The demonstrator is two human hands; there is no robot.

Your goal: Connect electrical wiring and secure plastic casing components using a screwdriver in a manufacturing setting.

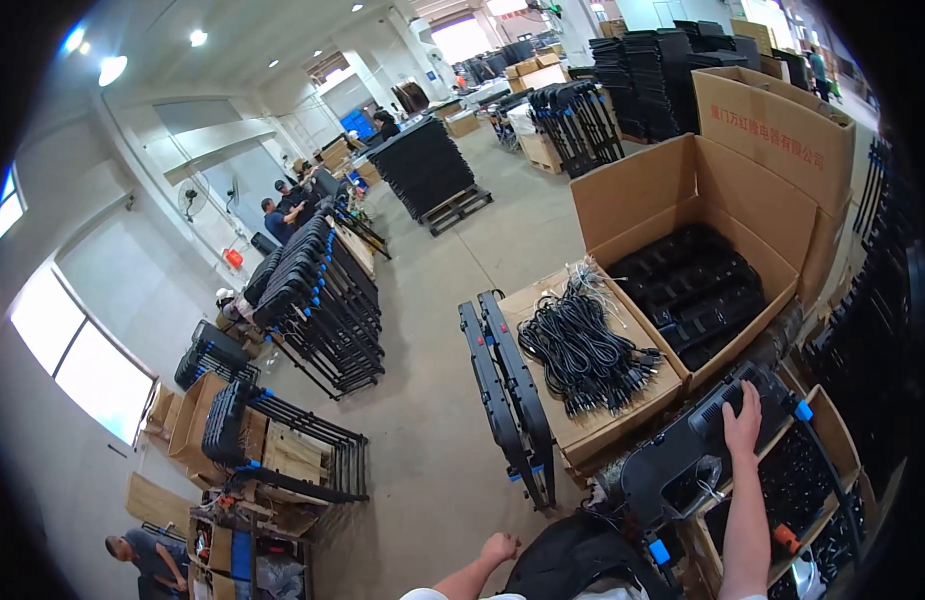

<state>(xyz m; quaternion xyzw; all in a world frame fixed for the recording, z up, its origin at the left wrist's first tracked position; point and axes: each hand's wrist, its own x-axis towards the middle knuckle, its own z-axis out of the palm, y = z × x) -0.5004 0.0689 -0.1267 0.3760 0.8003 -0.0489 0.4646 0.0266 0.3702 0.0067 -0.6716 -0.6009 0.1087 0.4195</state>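
My right hand (743,418) rests with fingers stretched on a black plastic frame-like housing (683,448) with a vented raised part. Blue pieces show at its end, and a small clear plastic bag (711,470) with a light wire lies on it. Below the housing is an open carton (841,445) of small black parts, with an orange-handled tool (786,538) among them. My left hand (501,547) hangs low, its fingers curled and apart from the housing; I make out nothing in it. Dark fabric (573,562) lies between my arms.
Bundled black cables (588,350) lie on a cardboard box (623,425). Beside it, an open carton (633,225) holds black units. Folded black frames (505,385) stand to its left. Farther off are frame racks (318,300), a loaded pallet (423,170) and several people.
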